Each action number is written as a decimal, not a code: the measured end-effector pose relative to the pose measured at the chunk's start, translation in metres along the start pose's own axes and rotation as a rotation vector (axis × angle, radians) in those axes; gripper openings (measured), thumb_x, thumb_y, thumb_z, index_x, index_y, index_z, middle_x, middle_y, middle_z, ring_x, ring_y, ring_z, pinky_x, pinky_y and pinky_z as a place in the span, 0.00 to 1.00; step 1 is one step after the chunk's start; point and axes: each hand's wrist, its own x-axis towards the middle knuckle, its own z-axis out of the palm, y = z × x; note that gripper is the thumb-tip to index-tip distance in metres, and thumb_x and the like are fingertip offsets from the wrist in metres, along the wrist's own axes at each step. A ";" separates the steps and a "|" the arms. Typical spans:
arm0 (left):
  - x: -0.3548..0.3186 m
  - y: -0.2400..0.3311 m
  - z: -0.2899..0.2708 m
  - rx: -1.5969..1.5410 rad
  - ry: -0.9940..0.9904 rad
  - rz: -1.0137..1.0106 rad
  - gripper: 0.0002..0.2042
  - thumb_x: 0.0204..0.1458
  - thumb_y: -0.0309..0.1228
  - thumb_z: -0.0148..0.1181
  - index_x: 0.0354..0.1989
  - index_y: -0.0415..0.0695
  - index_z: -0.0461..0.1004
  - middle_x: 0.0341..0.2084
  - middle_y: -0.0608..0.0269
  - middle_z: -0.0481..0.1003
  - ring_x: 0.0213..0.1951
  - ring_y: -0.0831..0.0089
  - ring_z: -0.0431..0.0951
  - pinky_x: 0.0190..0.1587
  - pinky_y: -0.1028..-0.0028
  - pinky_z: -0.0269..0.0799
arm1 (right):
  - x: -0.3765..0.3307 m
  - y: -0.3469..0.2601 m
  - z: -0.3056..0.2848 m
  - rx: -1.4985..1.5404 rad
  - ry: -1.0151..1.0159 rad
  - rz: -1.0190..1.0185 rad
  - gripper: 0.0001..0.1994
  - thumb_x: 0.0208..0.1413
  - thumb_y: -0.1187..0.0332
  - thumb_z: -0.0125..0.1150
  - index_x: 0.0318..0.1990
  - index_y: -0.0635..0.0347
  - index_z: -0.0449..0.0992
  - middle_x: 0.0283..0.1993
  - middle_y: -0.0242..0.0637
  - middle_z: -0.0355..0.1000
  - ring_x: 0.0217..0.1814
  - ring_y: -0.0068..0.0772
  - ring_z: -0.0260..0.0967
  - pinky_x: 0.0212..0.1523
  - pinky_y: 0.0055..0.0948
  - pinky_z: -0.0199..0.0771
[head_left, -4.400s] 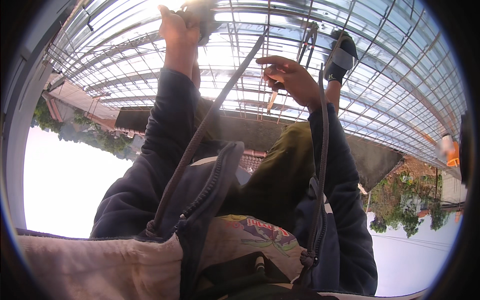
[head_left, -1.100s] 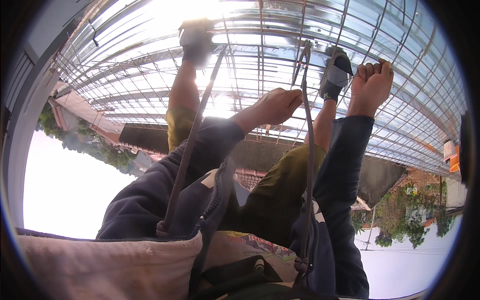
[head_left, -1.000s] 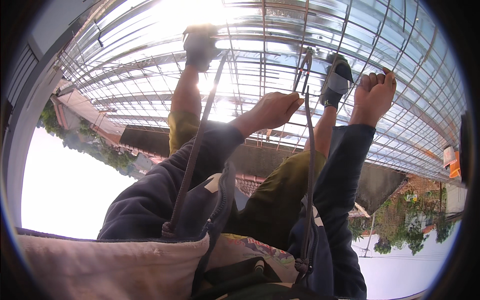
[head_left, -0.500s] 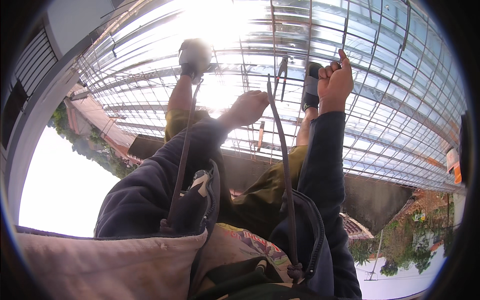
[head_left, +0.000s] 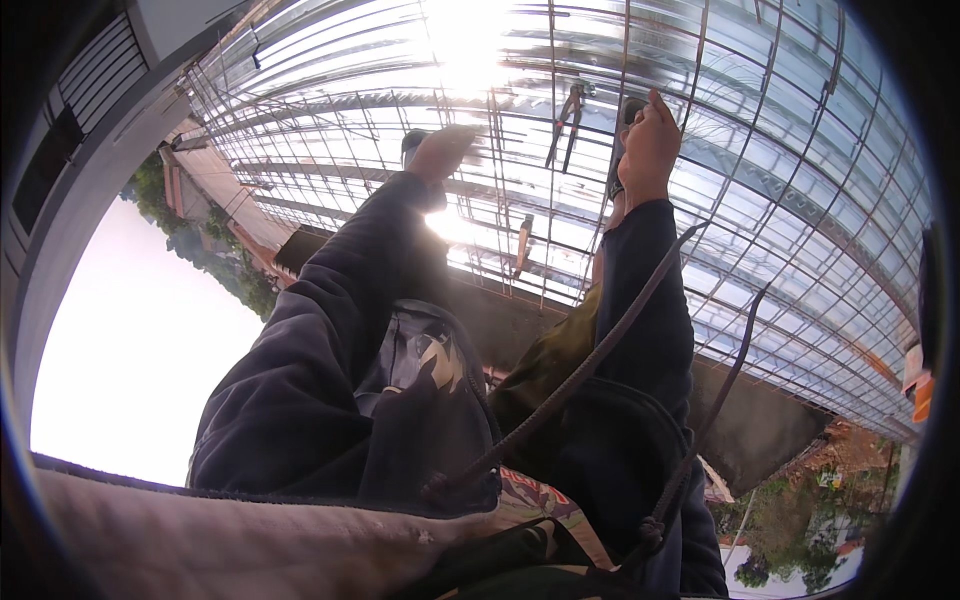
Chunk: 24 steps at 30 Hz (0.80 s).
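Both hands are over a rebar grid [head_left: 740, 170] laid above shiny corrugated metal sheets. My left hand [head_left: 445, 152] is stretched to the right in front of my left shoe, its fingers extended and partly washed out by glare. It shows nothing held. My right hand [head_left: 650, 145] is closed, fingers curled, one digit pointing up, in front of my right shoe [head_left: 618, 165]. Whatever it may grip is hidden. Between the hands, a pair of pincers [head_left: 568, 128] with red-and-black handles lies on the grid, jaws away from me.
Nearer me lies a wooden-handled tool [head_left: 523, 245] on the bars. A dark concrete edge [head_left: 765, 425] borders the grid, with ground and trees below. Orange-and-white object [head_left: 918, 385] stands at far right. A pale wall with a barred opening [head_left: 98, 85] rises at left. Hoodie cords hang across the view.
My left hand has moved left and forward, away from the middle, and its fingers have straightened. My right hand has shifted slightly left and remains closed. The view has tilted, and the cords have swung right.
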 end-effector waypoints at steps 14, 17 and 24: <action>0.009 -0.205 0.018 0.294 -0.123 0.059 0.17 0.66 0.45 0.62 0.49 0.44 0.83 0.40 0.51 0.84 0.44 0.54 0.86 0.48 0.60 0.81 | -0.039 0.082 0.054 -0.685 -0.176 -0.166 0.09 0.72 0.70 0.58 0.55 0.59 0.79 0.35 0.38 0.84 0.22 0.14 0.65 0.24 0.21 0.62; 0.079 -0.154 -0.030 0.395 0.151 0.207 0.19 0.66 0.48 0.60 0.53 0.47 0.82 0.48 0.50 0.83 0.53 0.52 0.82 0.58 0.54 0.77 | -0.022 0.103 0.050 -0.614 -0.155 -0.182 0.11 0.72 0.69 0.56 0.55 0.63 0.79 0.40 0.37 0.82 0.35 0.19 0.73 0.37 0.22 0.71; 0.242 -0.132 -0.150 0.840 0.441 0.336 0.21 0.63 0.45 0.61 0.59 0.46 0.75 0.55 0.52 0.78 0.59 0.52 0.77 0.62 0.51 0.73 | 0.023 0.173 0.041 -0.800 -0.132 -0.195 0.12 0.72 0.71 0.56 0.56 0.66 0.79 0.40 0.39 0.82 0.36 0.23 0.75 0.40 0.25 0.74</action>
